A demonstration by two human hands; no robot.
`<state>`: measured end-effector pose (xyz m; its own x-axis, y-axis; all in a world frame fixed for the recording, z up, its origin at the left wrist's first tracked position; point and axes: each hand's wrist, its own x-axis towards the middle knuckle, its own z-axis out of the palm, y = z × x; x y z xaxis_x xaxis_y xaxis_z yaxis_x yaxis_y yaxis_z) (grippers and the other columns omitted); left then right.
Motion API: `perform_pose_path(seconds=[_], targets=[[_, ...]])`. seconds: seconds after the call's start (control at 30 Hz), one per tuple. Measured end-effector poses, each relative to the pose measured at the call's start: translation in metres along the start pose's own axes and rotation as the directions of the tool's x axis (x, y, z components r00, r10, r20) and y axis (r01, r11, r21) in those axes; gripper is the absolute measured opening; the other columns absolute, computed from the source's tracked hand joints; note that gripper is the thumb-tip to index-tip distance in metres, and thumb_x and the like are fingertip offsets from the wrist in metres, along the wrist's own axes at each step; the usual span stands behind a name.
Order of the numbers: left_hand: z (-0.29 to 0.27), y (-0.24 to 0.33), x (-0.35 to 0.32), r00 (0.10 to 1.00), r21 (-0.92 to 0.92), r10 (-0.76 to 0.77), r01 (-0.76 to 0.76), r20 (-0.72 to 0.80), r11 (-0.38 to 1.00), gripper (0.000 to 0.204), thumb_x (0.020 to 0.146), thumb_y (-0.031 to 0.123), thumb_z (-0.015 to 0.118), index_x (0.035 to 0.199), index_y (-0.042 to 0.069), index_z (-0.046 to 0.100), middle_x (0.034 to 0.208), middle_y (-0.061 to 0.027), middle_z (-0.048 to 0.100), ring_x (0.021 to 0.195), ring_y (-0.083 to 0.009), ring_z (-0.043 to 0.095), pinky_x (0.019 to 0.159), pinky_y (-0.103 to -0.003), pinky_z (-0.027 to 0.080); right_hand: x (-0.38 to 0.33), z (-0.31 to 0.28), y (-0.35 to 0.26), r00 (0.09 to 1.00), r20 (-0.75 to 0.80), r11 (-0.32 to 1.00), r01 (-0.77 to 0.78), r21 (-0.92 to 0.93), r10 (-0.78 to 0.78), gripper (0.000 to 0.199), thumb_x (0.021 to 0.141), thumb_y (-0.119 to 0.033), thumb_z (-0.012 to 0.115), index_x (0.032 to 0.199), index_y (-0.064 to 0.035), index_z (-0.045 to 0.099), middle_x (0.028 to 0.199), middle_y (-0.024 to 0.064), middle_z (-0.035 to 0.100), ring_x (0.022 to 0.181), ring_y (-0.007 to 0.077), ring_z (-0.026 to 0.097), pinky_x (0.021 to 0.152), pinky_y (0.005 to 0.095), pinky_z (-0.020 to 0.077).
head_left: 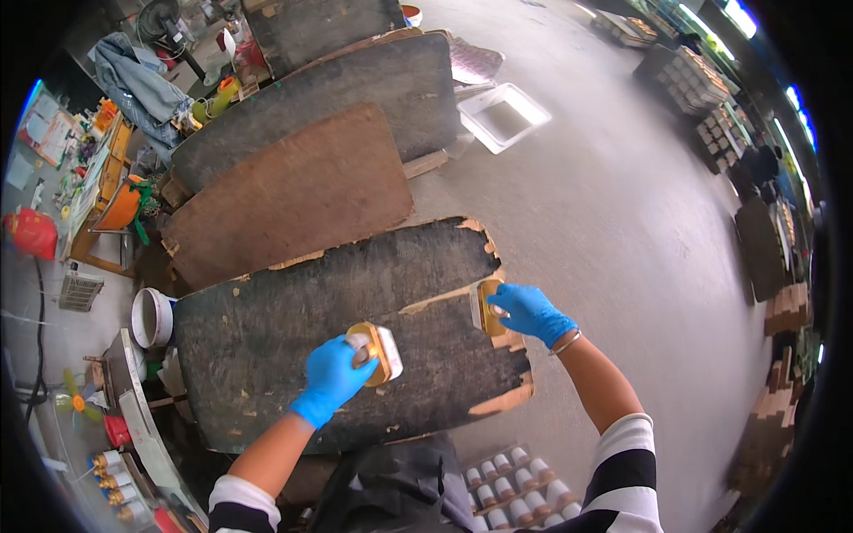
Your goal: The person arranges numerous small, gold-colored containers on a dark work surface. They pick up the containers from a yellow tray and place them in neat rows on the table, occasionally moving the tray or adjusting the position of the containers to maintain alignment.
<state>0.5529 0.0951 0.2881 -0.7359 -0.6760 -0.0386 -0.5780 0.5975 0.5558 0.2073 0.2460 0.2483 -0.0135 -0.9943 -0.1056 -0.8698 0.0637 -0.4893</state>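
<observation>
My left hand [333, 377], in a blue glove, is closed on a gold-and-white piece [387, 355] with a rounded, pale knob-like part under the fingers. I hold it over the middle of a worn black board [275, 338]. My right hand [530, 311], gloved in blue too, grips a similar gold-and-white piece [477, 306] at the board's right edge. Its fingers close around the gold side, and part of the piece is hidden behind them. Whether either piece touches the board, I cannot tell. The board's right edge is chipped, with bare wood showing.
Several cups [520, 484], white and brown, stand in rows near my front. Beyond the black board are a brown board [293, 191] and more dark boards. A white tray [475, 126] lies on the floor. At left are a white bucket [142, 318] and a cluttered table [84, 200].
</observation>
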Motion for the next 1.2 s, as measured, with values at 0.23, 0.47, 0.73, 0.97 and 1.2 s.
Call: perform_pose_path(seconds=[0.23, 0.47, 0.73, 0.97, 1.2], targets=[[0.116, 0.019, 0.165, 0.992, 0.053, 0.128, -0.129, 0.014, 0.99, 0.028, 0.077, 0.03, 0.067, 0.093, 0.007, 0.066, 0.088, -0.0165, 0.064, 0.08, -0.0345, 0.063, 0.067, -0.042, 0.052, 0.098, -0.004, 0.104, 1.0, -0.015, 0.991, -0.028, -0.13, 0.026, 0.028, 0.075, -0.008, 0.063, 0.102, -0.0136, 0.067, 0.094, 0.0132, 0.063, 0.083, 0.0348, 0.063, 0.072, 0.0414, 0.0528], [0.164, 0.032, 0.272, 0.999, 0.094, 0.031, -0.032, 0.009, 0.995, 0.029, 0.077, 0.029, 0.067, 0.097, 0.008, 0.067, 0.095, -0.0168, 0.065, 0.086, -0.0334, 0.064, 0.072, -0.041, 0.053, 0.158, -0.002, 0.148, 0.997, 0.03, 0.986, -0.07, -0.151, 0.076, 0.035, 0.074, -0.009, 0.066, 0.108, -0.0142, 0.066, 0.098, 0.0135, 0.063, 0.089, 0.0351, 0.063, 0.078, 0.0397, 0.0527], [0.186, 0.033, 0.321, 0.998, 0.098, -0.039, 0.034, 0.051, 0.995, 0.031, 0.072, 0.023, 0.073, 0.1, 0.009, 0.067, 0.102, -0.0157, 0.065, 0.089, -0.0336, 0.064, 0.079, -0.04, 0.052, 0.186, -0.003, 0.16, 0.991, 0.086, 0.984, -0.093, -0.149, 0.107, 0.032, 0.073, -0.01, 0.066, 0.105, -0.0119, 0.066, 0.099, 0.0148, 0.063, 0.089, 0.0366, 0.063, 0.078, 0.0403, 0.053], [0.183, 0.026, 0.329, 0.997, 0.048, -0.051, 0.048, 0.06, 0.998, 0.033, 0.072, 0.023, 0.073, 0.101, 0.01, 0.068, 0.101, -0.0162, 0.066, 0.092, -0.0332, 0.064, 0.081, -0.039, 0.052, 0.188, 0.001, 0.162, 0.99, 0.085, 0.988, -0.101, -0.118, 0.112, 0.024, 0.077, -0.01, 0.062, 0.101, -0.0089, 0.063, 0.097, 0.0167, 0.064, 0.088, 0.0376, 0.063, 0.075, 0.041, 0.0537], [0.19, 0.024, 0.323, 0.997, 0.082, -0.049, 0.044, 0.059, 0.996, 0.032, 0.074, 0.024, 0.072, 0.102, 0.01, 0.068, 0.099, -0.0163, 0.066, 0.088, -0.0325, 0.065, 0.077, -0.039, 0.053, 0.19, 0.002, 0.168, 0.99, 0.107, 0.985, -0.08, -0.151, 0.097, 0.028, 0.078, -0.007, 0.063, 0.106, -0.0079, 0.063, 0.096, 0.0168, 0.064, 0.087, 0.0374, 0.064, 0.073, 0.0396, 0.0546]])
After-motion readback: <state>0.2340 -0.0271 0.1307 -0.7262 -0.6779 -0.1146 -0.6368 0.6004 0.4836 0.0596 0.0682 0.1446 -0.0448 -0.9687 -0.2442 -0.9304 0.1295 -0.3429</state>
